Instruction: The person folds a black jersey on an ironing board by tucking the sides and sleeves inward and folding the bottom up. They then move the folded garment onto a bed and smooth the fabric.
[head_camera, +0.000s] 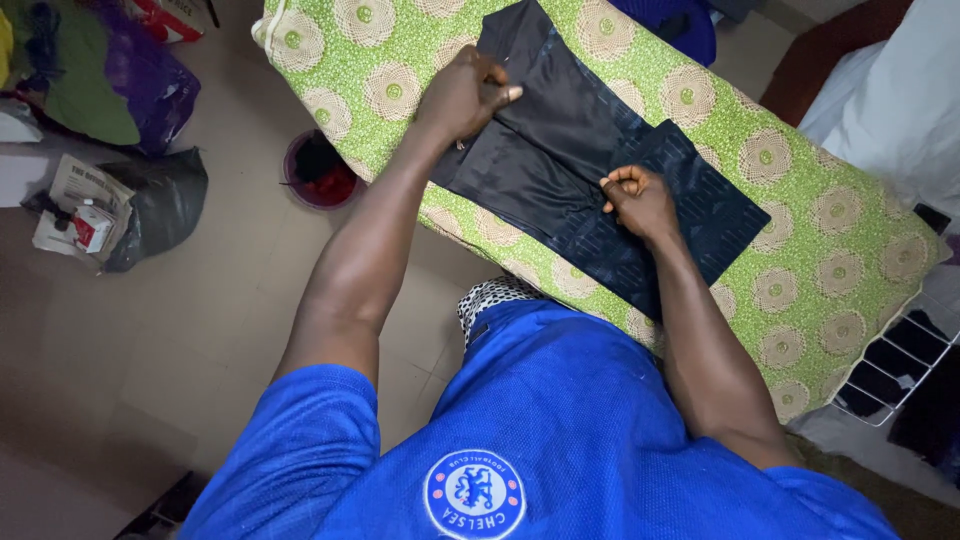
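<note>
Shirt: your blue shirt (560, 420) fills the bottom of the view, with a round badge on the chest.
Right hand: your right hand (640, 200) is curled into a loose fist, fingers tucked under. It presses on the black cloth (600, 170) where a shiny plain piece meets a darker patterned piece. You cannot tell whether the fingers pinch a fold beneath them.
Left hand: your left hand (465, 92) lies farther up the same cloth, knuckles bent, fingers bunched and thumb stretched out to the right. It presses the shiny part down near its left edge; whether it nips any cloth is hidden.
Black cloth: it lies flat on the board (800, 270), running slantwise from the top middle down to the right. The shiny strip sits on the left and the patterned rectangle on the right, the two overlapping between your hands.
Board: it is padded and covered in green fabric with cream circles, and it crosses the view slantwise from upper left to right.
Rack: a white wire rack (900, 360) sticks out past the board's right end.
Floor: a dark red bucket (320, 170) stands just left of the board.
Far left: bags and papers (90, 200) lie heaped on the floor, well apart from the board.
</note>
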